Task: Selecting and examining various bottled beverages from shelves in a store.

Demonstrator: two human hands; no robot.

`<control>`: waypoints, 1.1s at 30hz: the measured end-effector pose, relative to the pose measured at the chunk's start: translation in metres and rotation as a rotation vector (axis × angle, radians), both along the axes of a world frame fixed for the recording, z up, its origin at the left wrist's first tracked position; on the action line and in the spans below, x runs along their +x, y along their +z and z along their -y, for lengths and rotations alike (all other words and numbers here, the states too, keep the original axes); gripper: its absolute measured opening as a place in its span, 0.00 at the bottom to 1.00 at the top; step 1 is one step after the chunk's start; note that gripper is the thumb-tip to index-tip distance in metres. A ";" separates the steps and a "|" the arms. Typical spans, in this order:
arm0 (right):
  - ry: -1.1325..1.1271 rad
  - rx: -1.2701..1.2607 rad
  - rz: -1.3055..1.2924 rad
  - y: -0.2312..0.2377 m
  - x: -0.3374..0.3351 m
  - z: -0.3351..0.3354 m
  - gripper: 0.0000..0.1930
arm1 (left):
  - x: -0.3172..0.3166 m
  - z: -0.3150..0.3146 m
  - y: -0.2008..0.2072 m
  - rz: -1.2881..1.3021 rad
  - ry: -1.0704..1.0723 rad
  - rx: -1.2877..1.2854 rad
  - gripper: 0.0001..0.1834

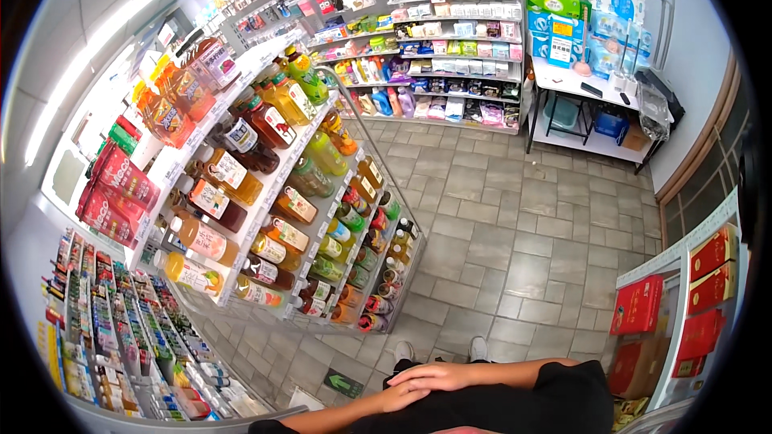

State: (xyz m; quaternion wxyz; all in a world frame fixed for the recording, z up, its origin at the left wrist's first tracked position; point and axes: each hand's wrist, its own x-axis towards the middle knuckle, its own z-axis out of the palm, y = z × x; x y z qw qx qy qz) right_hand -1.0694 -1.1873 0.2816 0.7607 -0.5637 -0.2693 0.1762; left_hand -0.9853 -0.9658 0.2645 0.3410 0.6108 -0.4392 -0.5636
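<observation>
Both hands (434, 382) rest clasped, well apart from bottle shelf (265, 193)

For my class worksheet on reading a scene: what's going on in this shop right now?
A person stands on the grey tiled floor of a small shop, facing a white rack of drink bottles. Both hands are empty: the left hand and right hand rest together against the person's dark clothing, touching no goods. Red boxes sit on a shelf at the right.
</observation>
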 end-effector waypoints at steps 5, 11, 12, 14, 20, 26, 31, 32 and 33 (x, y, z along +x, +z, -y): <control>0.019 -0.154 0.127 0.010 -0.082 0.064 0.30 | -0.020 0.010 0.055 -0.120 -0.154 -0.258 0.31; -0.168 -0.381 0.264 0.014 -0.191 0.121 0.35 | -0.074 -0.024 0.084 0.033 0.018 -0.075 0.49; -0.179 -0.473 0.214 -0.002 -0.204 0.115 0.37 | -0.085 -0.028 0.067 0.027 0.019 -0.082 0.49; -0.236 -0.578 0.186 -0.008 -0.212 0.103 0.41 | -0.102 -0.026 0.021 0.021 0.183 -0.430 0.53; -0.299 -0.606 0.355 -0.009 -0.189 0.082 0.34 | -0.110 -0.020 -0.006 0.118 0.151 -0.470 0.63; -0.334 -0.419 0.311 -0.005 -0.181 0.064 0.40 | -0.106 -0.032 -0.022 0.119 0.180 -0.564 0.57; -0.314 -0.399 0.324 0.002 -0.160 0.039 0.37 | -0.112 -0.057 -0.013 0.118 0.394 -0.589 0.52; -0.315 -0.398 0.338 0.003 -0.157 0.033 0.37 | -0.109 -0.062 -0.015 0.117 0.391 -0.592 0.52; -0.315 -0.398 0.352 0.004 -0.154 0.026 0.37 | -0.104 -0.069 -0.015 0.115 0.388 -0.596 0.52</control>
